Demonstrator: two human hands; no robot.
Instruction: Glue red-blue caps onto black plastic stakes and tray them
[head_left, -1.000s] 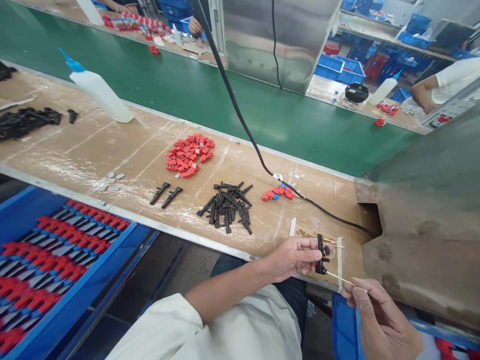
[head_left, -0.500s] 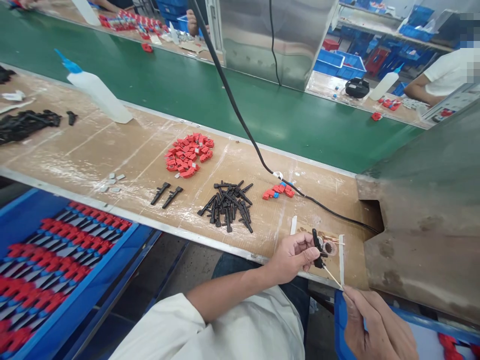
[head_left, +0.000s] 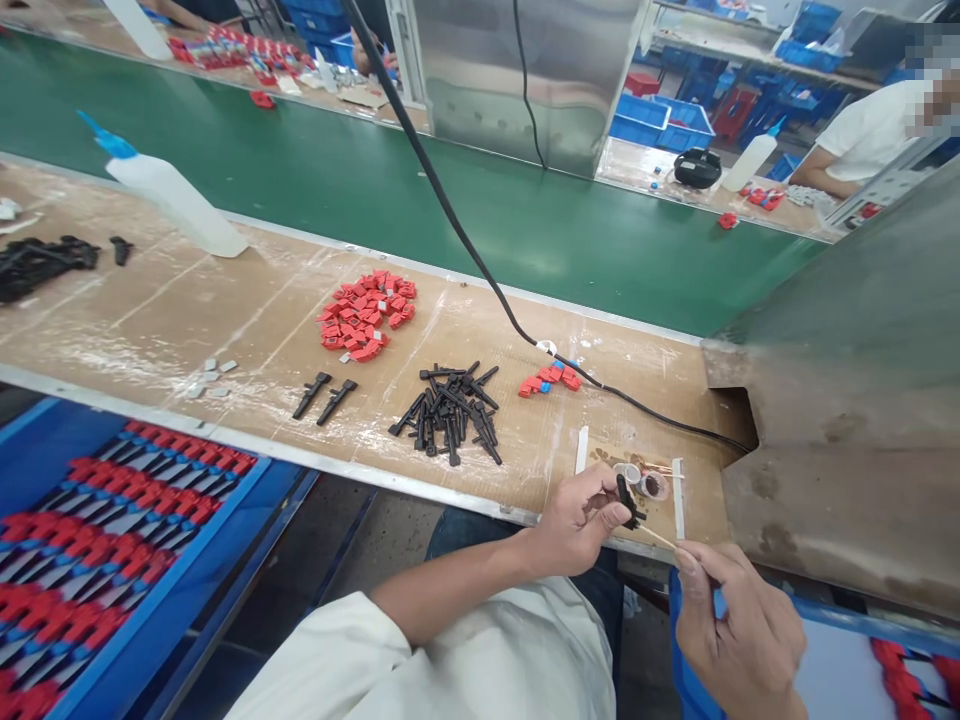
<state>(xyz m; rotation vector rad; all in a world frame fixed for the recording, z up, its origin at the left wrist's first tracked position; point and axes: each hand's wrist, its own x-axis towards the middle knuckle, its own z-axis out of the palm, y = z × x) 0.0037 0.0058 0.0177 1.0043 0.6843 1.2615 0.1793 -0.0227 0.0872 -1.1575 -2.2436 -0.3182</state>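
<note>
My left hand (head_left: 576, 520) pinches a small black plastic part (head_left: 627, 500) above the bench's near edge, holding it tilted. In my right hand (head_left: 739, 620) is a thin pale stick (head_left: 657, 537), gripped between thumb and fingers. The stick's tip meets the lower end of the black part; whether it presses in or only touches, I cannot tell. Just behind the part sit two small round pots, one with dark contents (head_left: 654, 486). To the left lies a heap of similar black plastic parts (head_left: 454, 405), with a pair of black parts (head_left: 335, 402) apart from it.
Red plastic pieces (head_left: 366, 315) are piled mid-bench. A black cable (head_left: 480, 255) crosses to the metal housing (head_left: 817, 390). A white bottle (head_left: 180, 205) leans at the left. A blue crate (head_left: 247, 520) holds rows of assembled pieces. Another person (head_left: 855, 140) sits across the green belt (head_left: 600, 240).
My right hand has moved up and left, closer to my left hand, with the stick still at the black part. The black part has tilted slightly, and the view has shifted a little.
</note>
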